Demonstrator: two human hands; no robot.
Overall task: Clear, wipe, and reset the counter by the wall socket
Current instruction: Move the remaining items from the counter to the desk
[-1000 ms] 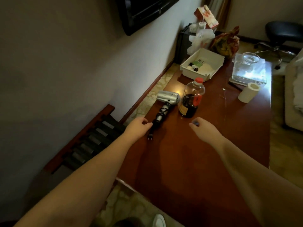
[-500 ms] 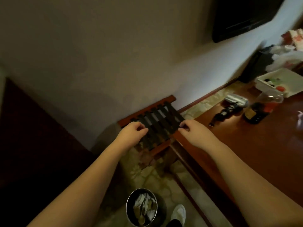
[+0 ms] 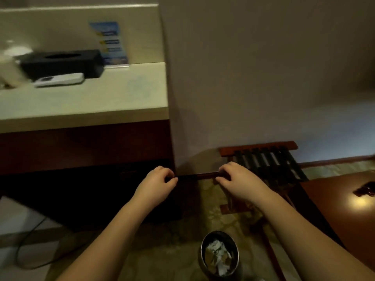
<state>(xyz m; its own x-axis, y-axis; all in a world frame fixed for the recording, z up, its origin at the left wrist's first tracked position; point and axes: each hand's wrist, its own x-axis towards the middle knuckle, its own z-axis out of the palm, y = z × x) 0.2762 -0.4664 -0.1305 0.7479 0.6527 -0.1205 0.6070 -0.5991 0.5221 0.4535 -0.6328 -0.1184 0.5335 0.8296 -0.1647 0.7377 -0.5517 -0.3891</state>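
Left hand (image 3: pixel 157 184): curled around front rail (image 3: pixel 203 176) of luggage rack (image 3: pixel 263 159)
Right hand (image 3: pixel 236 180): gripping same rail
Risk: rack swinging into wastebasket (image 3: pixel 219 254), tipping it

Cream counter (image 3: pixel 85 102), black tissue box (image 3: pixel 63 62)

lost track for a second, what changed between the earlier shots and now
Both hands left the wooden table and went left to the luggage rack. The left hand and right hand now grip its front bar. The view swung left, revealing the pale counter with a tissue box and remote. The waste bin stays on the floor.
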